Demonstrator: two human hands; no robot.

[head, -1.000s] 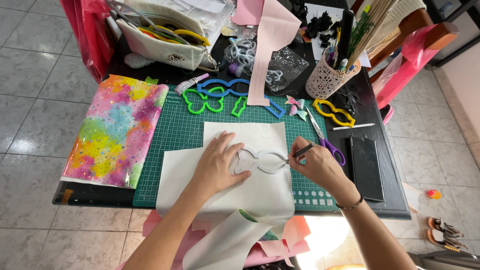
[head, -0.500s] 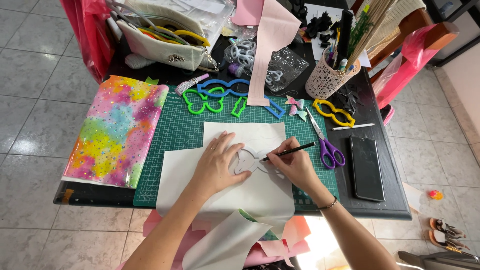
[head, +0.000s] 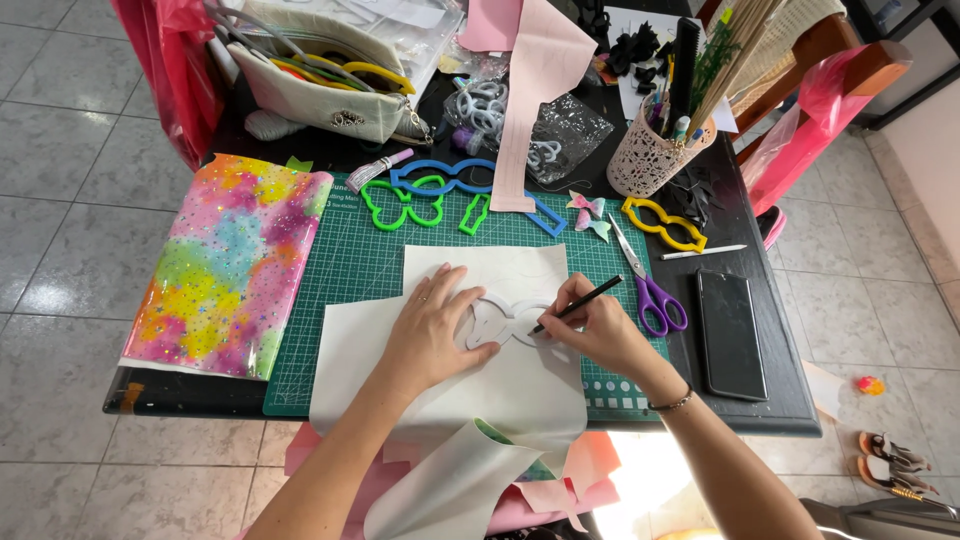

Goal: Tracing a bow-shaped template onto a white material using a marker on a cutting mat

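Head view, looking down on black tabletop [head: 770, 400] carrying green gridded cutting mat [head: 360, 270].

Left hand [head: 432, 330]: flat, fingers spread, pressing down on pale translucent bow-shaped stencil [head: 500, 322] and on the white sheet of material [head: 440, 350] beneath it. Not gripping anything; palm down only.

Right hand [head: 592, 330]: fingers closed around thin black pencil [head: 577, 303], tip down at the right-hand edge of the stencil, shaft slanting up to the right. Hands close together, either side of the stencil, not touching each other.

Stencil location: on the white sheet, near the middle of the mat, partly hidden under the left hand. Near edge of the white sheet hanging over the tabletop's front edge and curling, green showing on its underside.

Surroundings:
- Purple-handled scissors [head: 650, 290] just right of the right hand, lying on the mat's right edge.
- Black smartphone [head: 731, 333] further right, face up.
- Yellow plastic bow-shaped template [head: 664, 223] beyond the scissors; white pencil [head: 703, 252] beside it.
- Green butterfly-shaped template [head: 402, 204] and blue bow-shaped template [head: 440, 176] at the mat's far edge.
- Rainbow-splashed glitter sheet [head: 225, 262] left of the mat.
- Pink strip of material [head: 535, 90] draped over the far clutter.
- Pale pink perforated pot of tools [head: 650, 155] at far right.
- Cream zip pouch [head: 320, 95] at far left.
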